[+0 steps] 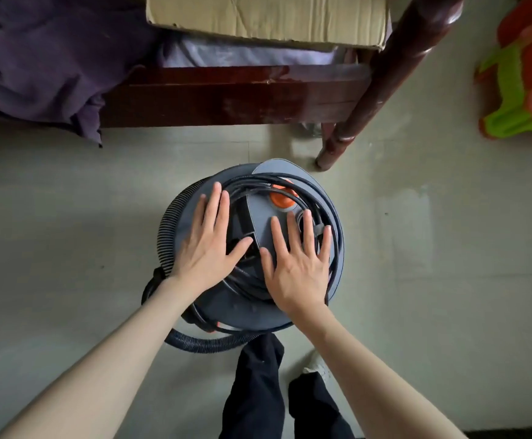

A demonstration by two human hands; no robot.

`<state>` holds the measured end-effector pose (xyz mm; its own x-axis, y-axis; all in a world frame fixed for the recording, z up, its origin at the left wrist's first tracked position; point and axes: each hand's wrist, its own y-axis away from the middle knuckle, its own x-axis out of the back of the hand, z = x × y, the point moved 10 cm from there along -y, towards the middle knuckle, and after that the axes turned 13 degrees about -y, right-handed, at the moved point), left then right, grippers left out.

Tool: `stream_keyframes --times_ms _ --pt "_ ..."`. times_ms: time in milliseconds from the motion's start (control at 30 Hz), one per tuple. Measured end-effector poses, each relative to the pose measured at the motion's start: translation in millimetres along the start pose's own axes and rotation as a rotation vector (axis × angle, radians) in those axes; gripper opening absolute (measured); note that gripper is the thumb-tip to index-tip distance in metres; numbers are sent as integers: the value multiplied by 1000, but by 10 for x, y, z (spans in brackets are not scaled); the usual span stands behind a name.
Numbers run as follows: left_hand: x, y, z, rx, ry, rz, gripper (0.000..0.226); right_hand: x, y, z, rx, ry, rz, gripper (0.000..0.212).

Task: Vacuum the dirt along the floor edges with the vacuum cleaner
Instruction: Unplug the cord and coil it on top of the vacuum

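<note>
A round grey canister vacuum cleaner (260,218) stands on the floor right in front of me. A black power cord (321,198) is coiled on its lid, beside an orange button (283,198). Its ribbed black hose (167,223) curls round the left side and under the front. My left hand (206,245) lies flat on the left of the lid, fingers straight. My right hand (299,264) lies flat on the right of the lid, fingers spread over the cord.
A dark wooden bed frame (226,96) with a purple blanket (36,58) and a cardboard box (268,17) runs across the top; its post (347,134) reaches the floor near the vacuum. Orange and green plastic stools (524,74) stand at the right. My legs (258,391) are below.
</note>
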<state>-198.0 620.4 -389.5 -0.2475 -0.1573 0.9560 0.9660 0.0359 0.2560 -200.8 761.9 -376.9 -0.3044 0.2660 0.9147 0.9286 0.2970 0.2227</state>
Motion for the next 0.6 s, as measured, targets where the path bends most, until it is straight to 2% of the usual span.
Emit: stream_keyframes --times_ms 167,433,600 --pt "-21 -22 142 -23 -6 -55 84 -39 -9 120 11 -9 -30 59" --pt "-71 -10 691 -7 -24 -18 77 143 -72 630 107 -45 -37 49" --pt "23 -85 1247 -31 28 113 68 285 -233 1114 200 65 -118 50"
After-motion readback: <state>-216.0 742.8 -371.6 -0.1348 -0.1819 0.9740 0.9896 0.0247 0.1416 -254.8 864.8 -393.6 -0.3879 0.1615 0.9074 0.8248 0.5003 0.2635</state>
